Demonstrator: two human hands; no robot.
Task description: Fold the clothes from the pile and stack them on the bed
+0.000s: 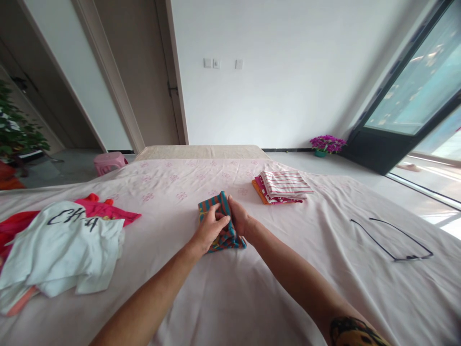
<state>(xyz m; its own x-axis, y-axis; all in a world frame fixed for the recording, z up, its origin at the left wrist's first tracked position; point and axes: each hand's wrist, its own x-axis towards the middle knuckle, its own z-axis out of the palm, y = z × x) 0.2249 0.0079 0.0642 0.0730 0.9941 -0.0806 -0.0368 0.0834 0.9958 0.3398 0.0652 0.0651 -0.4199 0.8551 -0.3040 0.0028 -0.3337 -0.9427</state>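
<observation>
A teal and orange-brown striped garment (226,236), folded into a small bundle, lies on the bed cover in front of me. My left hand (212,225) is on top of it, fingers bent into the cloth and thumb pointing right. Along the bundle's right edge, my right hand (237,216) grips the fabric, its fingertips partly hidden by the fold. To the right and farther off is a stack of folded clothes (284,185), with a red-striped white piece on top and magenta and orange ones beneath.
Loose clothes lie at left: a white shirt (68,245) with black lettering over a red-pink garment (111,211). Eyeglasses (410,258) rest on the pale pink cover (173,298) at right. Beyond the bed are a pink stool (110,162) and a pot of purple flowers (327,144).
</observation>
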